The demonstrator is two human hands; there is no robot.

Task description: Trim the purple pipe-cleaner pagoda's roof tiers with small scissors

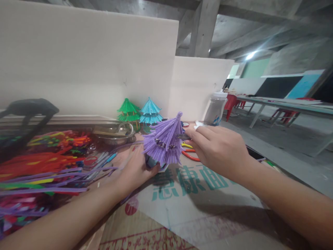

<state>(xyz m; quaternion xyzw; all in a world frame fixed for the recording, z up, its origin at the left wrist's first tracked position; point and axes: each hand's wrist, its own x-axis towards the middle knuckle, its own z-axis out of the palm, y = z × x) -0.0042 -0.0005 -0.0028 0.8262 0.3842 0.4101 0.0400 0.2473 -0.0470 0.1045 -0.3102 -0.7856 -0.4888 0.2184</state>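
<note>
Nearest us, the bench (169, 218) carries a covering with green lettering; along its left edge we find loose purple strips (62, 175) beside orange strips (39, 163), not built into anything. Above the bench's middle we see the purple roof model (166, 140), tilted and held off the surface. The fingers of the left hand (136, 165) grip its base; those of the right hand (218, 144) are closed on a slim dark piece (183, 136), too blurred to identify, against the roof's right side. We judge the roof largely formed: strips converge on a knobbed tip, and a dark patterned band shows between layers. Its underside is hidden, so we cannot tell what remains there. Beyond lie orange handles (191, 156). Towards the far edge stand a green model (127, 109) and a blue model (151, 111), both seemingly complete, with two tiers each.
</note>
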